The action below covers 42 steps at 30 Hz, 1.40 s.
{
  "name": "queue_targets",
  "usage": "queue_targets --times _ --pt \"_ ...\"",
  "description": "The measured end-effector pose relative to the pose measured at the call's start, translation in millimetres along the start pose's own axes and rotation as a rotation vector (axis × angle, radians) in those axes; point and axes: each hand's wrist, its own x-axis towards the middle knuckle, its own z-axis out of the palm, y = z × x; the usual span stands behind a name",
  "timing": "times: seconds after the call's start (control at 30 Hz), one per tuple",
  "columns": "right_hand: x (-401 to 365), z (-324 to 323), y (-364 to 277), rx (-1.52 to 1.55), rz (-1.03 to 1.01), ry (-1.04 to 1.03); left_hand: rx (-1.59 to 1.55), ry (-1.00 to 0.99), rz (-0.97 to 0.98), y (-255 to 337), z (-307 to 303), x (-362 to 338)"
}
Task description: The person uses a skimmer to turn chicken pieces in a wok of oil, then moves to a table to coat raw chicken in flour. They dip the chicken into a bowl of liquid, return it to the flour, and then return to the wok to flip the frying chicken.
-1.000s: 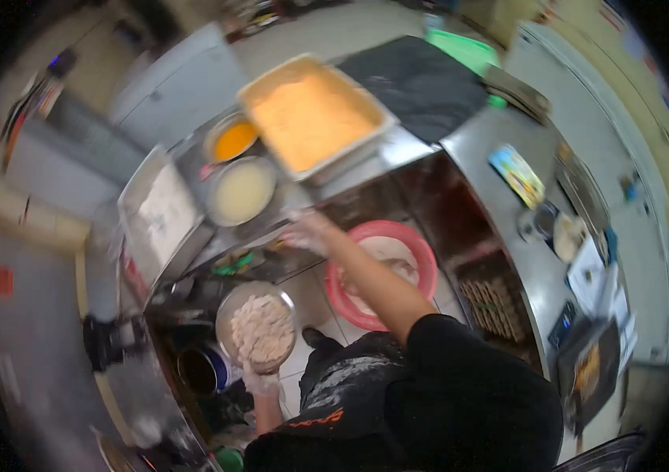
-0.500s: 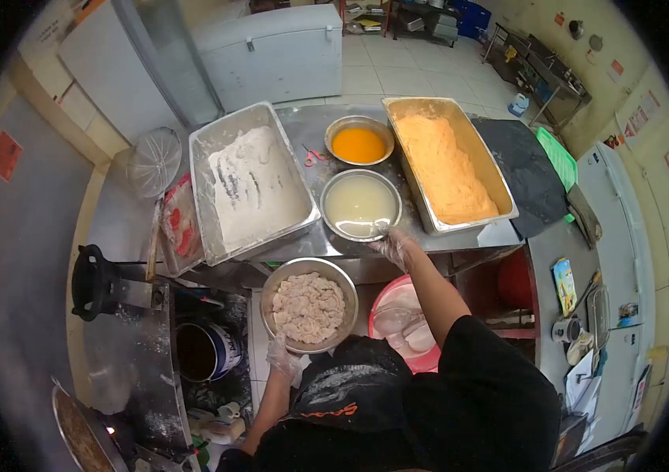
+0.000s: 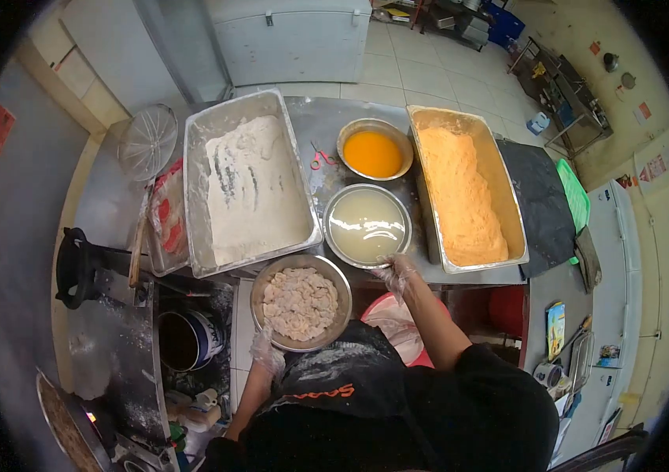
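A steel bowl [image 3: 340,277] of flour-coated pieces [image 3: 300,304], which look like raw meat, is in front of my body by the counter's near edge. My gloved left hand [image 3: 268,352] is closed on its near left rim. On the counter just beyond stands a steel bowl [image 3: 329,245] filled with pale, cloudy liquid. The fingers of my gloved right hand [image 3: 399,273] are closed on that bowl's near right rim. Behind it is a smaller bowl [image 3: 342,151] of orange liquid.
A deep tray of white flour [image 3: 260,204] stands left, a deep tray of orange breading [image 3: 464,204] right. Red-handled scissors [image 3: 321,160] lie between. A wire skimmer [image 3: 148,141] rests at the far left. Below the counter is a pink tub [image 3: 437,313]; a pan [image 3: 67,429] sits lower left.
The view has shifted. The bowl of pale liquid has come slightly toward me with my right hand at its rim. The bowl of floured pieces is closer to the counter, still in my left hand.
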Motion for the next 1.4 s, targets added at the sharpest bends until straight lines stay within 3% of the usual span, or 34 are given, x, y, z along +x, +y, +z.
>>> queue_targets --times 0.57,1.1,1.4 --pt "-59 8 -9 -0.123 -0.153 -0.009 -0.014 -0.229 -0.02 9 4 18" --pt "-131 22 -18 -0.108 -0.176 0.032 0.106 -0.087 -0.078 7 59 22" --pt "-150 28 -14 -0.173 -0.272 0.037 0.166 -0.154 -0.111 5 74 33"
